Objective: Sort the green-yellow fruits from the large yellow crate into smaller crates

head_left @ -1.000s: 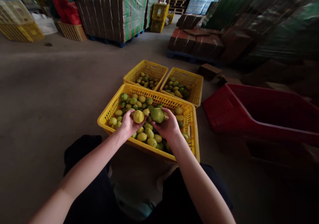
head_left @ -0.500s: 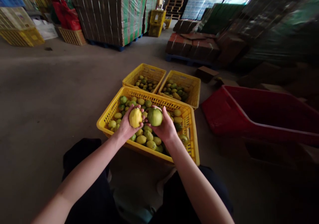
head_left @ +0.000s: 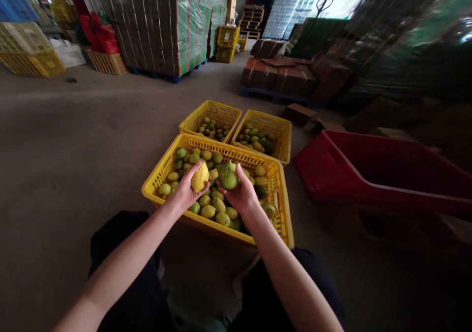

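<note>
In my left hand (head_left: 187,189) is a yellow lemon (head_left: 200,177), with the fingers wrapped round it. My right hand (head_left: 241,192) grips a larger green lemon (head_left: 227,175), thumb along its right side. Both fruits are held side by side, slightly apart, above the near yellow crate (head_left: 285,209). Many green and yellow lemons (head_left: 208,211) lie in that crate, partly hidden by my hands and forearms.
Behind it stand two more yellow crates, a left one (head_left: 186,124) and a right one (head_left: 283,137), both holding fruit. A big red tub (head_left: 320,174) is at the right. Wrapped pallet stacks (head_left: 147,27) and flat cartons (head_left: 276,76) stand farther back.
Both fruits have turned in my hands; the green one now shows its ridged side and stem end. The view has tilted up slightly, so the scene sits a little lower.
</note>
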The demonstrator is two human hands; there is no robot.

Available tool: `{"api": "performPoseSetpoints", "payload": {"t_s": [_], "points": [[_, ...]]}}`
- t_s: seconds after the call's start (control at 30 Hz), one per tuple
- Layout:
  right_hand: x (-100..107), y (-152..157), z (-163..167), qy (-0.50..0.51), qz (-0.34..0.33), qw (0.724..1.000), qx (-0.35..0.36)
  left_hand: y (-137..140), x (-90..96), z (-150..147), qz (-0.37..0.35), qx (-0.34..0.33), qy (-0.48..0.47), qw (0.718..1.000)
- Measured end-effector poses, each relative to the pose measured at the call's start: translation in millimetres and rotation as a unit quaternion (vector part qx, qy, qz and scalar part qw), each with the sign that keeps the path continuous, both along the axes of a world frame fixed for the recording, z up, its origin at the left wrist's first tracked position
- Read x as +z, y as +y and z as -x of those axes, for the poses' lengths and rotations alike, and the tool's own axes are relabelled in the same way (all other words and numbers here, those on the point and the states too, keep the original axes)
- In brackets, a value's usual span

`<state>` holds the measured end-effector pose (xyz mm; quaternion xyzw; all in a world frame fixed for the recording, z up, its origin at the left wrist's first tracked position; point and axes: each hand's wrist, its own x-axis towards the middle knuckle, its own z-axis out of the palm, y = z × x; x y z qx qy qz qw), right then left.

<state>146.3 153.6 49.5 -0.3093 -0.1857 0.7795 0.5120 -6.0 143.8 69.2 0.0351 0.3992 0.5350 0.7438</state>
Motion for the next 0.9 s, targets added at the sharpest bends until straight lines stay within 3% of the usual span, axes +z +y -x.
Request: {"api": "performPoseSetpoints", "payload": {"t_s": [0.13, 0.27, 0.47, 0.67, 0.9], "points": [[3, 2, 1, 0.009, 0.075, 0.997, -0.030, 5, -7.1, 0, 0.049, 0.014, -0.061, 0.997], [3, 5, 4, -0.002, 0.136, 0.987, -0.086, 5, -14.9, -1, 0.064, 0.006, -0.061, 0.996], [-4, 5, 6, -0.035, 0.152, 0.987, -0.045, 5, -10.3, -2, 0.035, 0.048, 0.000, 0.998], [4, 2, 4, -0.038, 0.208, 0.977, -0.037, 7, -20.8, -2, 0.091, 0.010, -0.043, 0.995], [7, 0, 3, -0.065, 0.212, 0.974, -0.054, 8, -21.8, 1, 0.082, 0.030, -0.010, 0.996]]}}
